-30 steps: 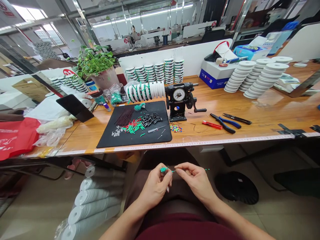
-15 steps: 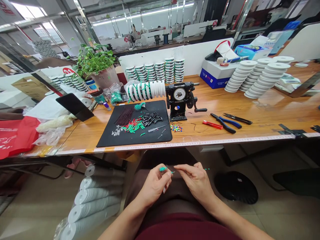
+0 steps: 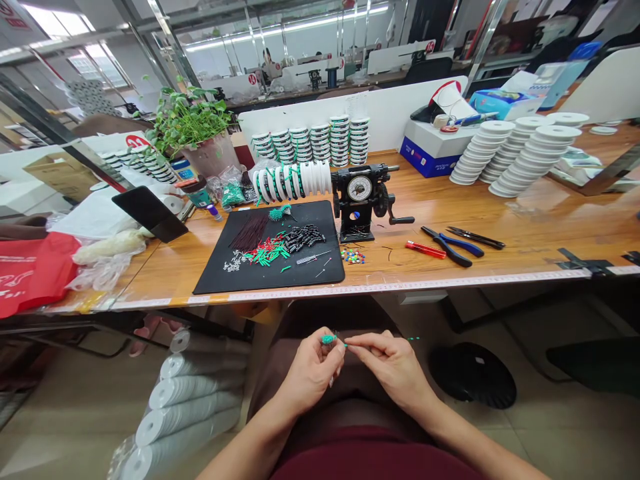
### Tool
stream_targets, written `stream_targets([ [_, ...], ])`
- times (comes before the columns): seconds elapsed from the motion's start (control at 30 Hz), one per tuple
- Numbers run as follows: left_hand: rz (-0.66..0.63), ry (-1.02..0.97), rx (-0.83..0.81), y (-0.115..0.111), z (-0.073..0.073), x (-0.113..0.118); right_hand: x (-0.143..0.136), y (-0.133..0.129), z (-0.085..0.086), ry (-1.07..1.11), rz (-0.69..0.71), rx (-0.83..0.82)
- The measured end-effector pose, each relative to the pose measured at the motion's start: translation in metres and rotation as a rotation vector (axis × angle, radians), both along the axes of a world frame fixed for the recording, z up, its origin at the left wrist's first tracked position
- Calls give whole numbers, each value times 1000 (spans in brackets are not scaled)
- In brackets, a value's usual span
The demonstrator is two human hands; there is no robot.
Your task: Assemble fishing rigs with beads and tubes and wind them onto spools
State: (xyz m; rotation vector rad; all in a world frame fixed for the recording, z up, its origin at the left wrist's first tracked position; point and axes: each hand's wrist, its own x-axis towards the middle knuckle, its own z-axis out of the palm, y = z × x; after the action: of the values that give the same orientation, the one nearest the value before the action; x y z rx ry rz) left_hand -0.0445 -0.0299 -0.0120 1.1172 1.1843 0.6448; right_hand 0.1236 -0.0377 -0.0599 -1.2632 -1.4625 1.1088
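Note:
Over my lap, my left hand (image 3: 313,367) is closed on a cluster of small green pieces (image 3: 329,339), which shows above its curled fingers. Thumb and forefinger of my right hand (image 3: 393,360) are pinched together. Their tips meet a tiny green tip (image 3: 345,345) by my left thumb; whatever thin thing they hold is too fine to make out. Past the right knuckles, a few green bits (image 3: 414,339) sit in a row, as if on a thin line. On the bench ahead lies a black mat (image 3: 225,267) with red and green sleeves (image 3: 270,250) and black cylinders (image 3: 305,237).
A hand-cranked winder (image 3: 357,193) carries white spools (image 3: 293,181) behind the mat. Pliers (image 3: 453,248) and a red cutter knife (image 3: 425,249) lie right of it. Blank spools (image 3: 537,157) are stacked at the right. Bagged rolls (image 3: 185,400) stand on the floor, left, near a black stool (image 3: 473,375).
My right hand has moved slightly left, bringing its pinched fingertips up to the green tip at my left thumb. My left hand has barely shifted. The bench looks the same.

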Motion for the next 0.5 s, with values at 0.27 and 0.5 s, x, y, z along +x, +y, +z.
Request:
stream_targets([
  [0.27, -11, -27, -62, -3, -5, 1, -4, 1, 11, 477, 97, -315],
  [0.5, 58, 76, 95, 1, -1, 1, -6, 0, -2, 462, -11, -337],
])
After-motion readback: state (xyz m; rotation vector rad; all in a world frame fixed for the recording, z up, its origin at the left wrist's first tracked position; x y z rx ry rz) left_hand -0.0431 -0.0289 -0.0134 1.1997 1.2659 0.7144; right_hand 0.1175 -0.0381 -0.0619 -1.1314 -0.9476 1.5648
